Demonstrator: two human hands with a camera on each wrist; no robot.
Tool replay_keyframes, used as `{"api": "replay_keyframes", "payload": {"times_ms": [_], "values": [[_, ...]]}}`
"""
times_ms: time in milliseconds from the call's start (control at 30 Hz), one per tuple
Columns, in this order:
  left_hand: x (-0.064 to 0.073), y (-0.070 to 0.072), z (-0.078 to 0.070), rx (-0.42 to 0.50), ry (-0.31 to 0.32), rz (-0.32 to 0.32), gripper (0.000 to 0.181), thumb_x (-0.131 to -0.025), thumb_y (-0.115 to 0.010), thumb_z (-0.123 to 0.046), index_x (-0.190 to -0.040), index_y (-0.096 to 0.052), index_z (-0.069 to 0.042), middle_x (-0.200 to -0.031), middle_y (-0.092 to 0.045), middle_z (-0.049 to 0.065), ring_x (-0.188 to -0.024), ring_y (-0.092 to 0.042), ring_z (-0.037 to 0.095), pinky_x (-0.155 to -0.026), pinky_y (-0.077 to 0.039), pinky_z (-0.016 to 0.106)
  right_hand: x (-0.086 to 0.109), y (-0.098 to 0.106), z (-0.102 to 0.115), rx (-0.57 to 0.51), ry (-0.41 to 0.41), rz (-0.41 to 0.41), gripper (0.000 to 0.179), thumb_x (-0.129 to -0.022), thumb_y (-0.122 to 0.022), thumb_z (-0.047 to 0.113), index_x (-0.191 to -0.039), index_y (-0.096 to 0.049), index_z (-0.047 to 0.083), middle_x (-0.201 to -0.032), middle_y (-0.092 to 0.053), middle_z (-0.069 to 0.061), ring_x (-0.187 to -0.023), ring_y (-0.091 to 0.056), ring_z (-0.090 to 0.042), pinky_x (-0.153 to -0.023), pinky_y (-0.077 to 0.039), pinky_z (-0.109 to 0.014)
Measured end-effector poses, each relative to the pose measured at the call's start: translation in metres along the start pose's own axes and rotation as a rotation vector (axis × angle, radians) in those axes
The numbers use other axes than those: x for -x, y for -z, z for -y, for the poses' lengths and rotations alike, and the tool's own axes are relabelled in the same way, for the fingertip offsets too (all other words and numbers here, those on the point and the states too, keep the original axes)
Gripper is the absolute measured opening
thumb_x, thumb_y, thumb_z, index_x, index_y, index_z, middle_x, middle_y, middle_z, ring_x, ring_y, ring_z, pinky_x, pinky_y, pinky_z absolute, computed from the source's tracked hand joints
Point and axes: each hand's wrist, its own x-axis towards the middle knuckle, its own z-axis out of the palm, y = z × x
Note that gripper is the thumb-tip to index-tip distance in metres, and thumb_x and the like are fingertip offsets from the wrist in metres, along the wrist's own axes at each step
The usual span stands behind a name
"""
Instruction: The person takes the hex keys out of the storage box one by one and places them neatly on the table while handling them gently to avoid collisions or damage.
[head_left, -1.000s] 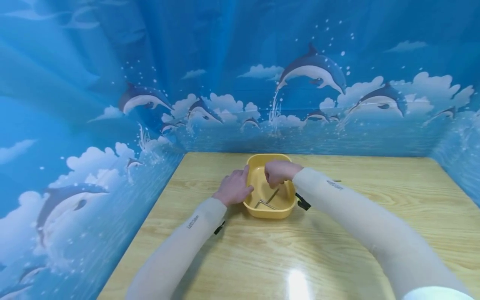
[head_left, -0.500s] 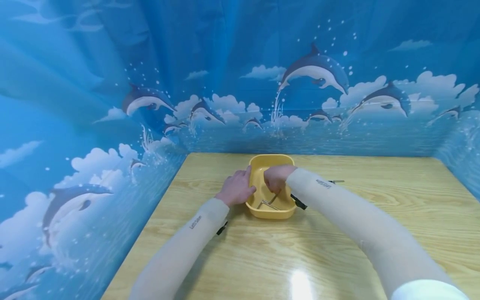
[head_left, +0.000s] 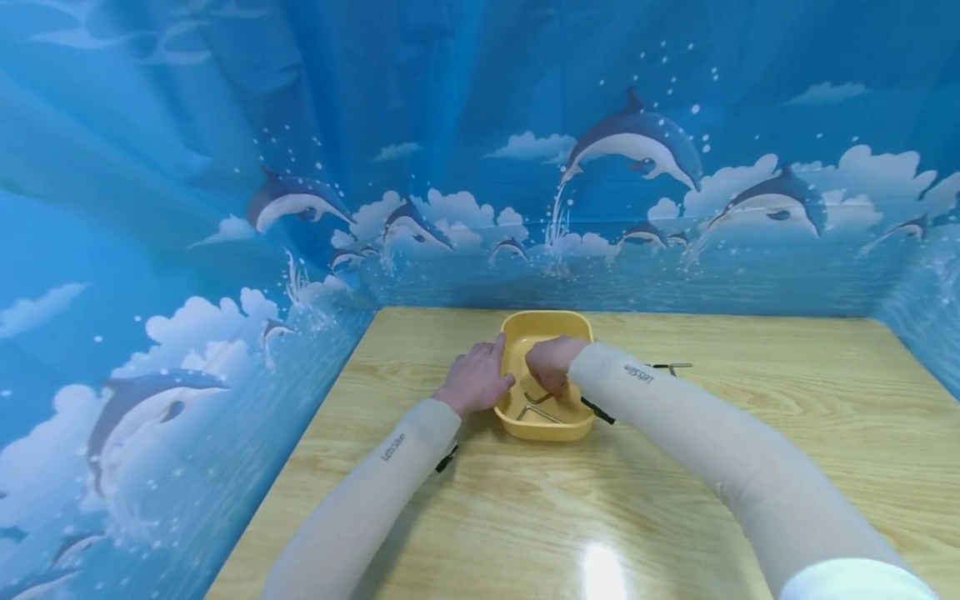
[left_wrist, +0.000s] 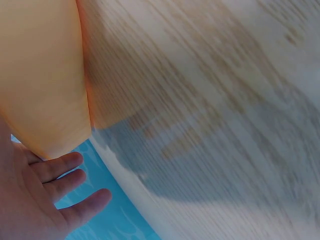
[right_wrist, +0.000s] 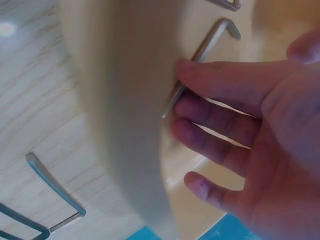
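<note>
My right hand (head_left: 553, 363) reaches into the yellow plastic tray (head_left: 547, 432). In the right wrist view its fingers are fairly straight, and the index fingertip touches a bent metal hex key (right_wrist: 212, 39); the thumb stays off it. A second hex key (head_left: 545, 413) lies nearer the tray's front end, and only its corner shows in the right wrist view. My left hand (head_left: 474, 377) rests against the tray's left side, its thumb at the rim. In the left wrist view its other fingers extend loosely beside the tray wall.
On the wooden table (head_left: 510, 517), right of the tray, several more bent keys (right_wrist: 56, 185) lie, partly hidden by the right sleeve (head_left: 697, 425) in the head view. Blue dolphin-print sheeting (head_left: 465, 167) stands along the back and left side.
The hex key at my right hand has swung from a steep slant to lying flatter. My right hand has shifted slightly lower in the tray; the left hand holds its place.
</note>
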Motion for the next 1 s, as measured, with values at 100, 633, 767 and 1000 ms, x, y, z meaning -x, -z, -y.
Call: {"api": "replay_keyframes", "payload": {"times_ms": [100,633,767,1000], "values": [[0.000,0.001,-0.001,-0.001,-0.001,0.001,0.080,-0.101,-0.051,-0.043,-0.163,-0.013,-0.009,-0.159,-0.040,0.014,-0.148,-0.036,0.030,-0.117,-0.036,0.053,-0.002,-0.001,-0.002,-0.013,0.003,-0.005,0.015,-0.088,-0.068,0.003,-0.083,-0.072,0.016,-0.077,-0.066,0.003,-0.066,-0.055,-0.012,-0.060,-0.047,-0.026],[0.001,0.001,-0.002,-0.006,-0.008,-0.006,0.080,-0.101,-0.052,-0.042,-0.163,-0.014,-0.009,-0.158,-0.041,0.015,-0.147,-0.037,0.031,-0.116,-0.036,0.054,-0.001,-0.003,-0.015,-0.079,0.047,0.034,0.021,-0.087,-0.067,0.008,-0.067,-0.066,0.018,-0.060,-0.054,0.007,-0.056,-0.044,-0.009,-0.053,-0.039,-0.024],[0.001,-0.001,0.000,-0.020,-0.009,-0.021,0.079,-0.101,-0.052,-0.042,-0.162,-0.015,-0.009,-0.157,-0.043,0.015,-0.146,-0.038,0.030,-0.115,-0.039,0.053,0.006,0.000,-0.018,-0.119,0.086,0.023,0.017,-0.085,-0.066,0.009,-0.068,-0.070,0.011,-0.054,-0.051,0.007,-0.051,-0.042,-0.007,-0.051,-0.036,-0.023],[0.001,-0.003,-0.002,-0.037,-0.014,-0.031,0.078,-0.101,-0.051,-0.043,-0.162,-0.016,-0.008,-0.155,-0.045,0.015,-0.145,-0.040,0.031,-0.114,-0.040,0.052,0.029,0.003,-0.029,-0.257,0.161,-0.013,0.018,-0.086,-0.062,0.010,-0.069,-0.070,0.012,-0.058,-0.058,0.005,-0.051,-0.042,-0.007,-0.050,-0.035,-0.023]]}}
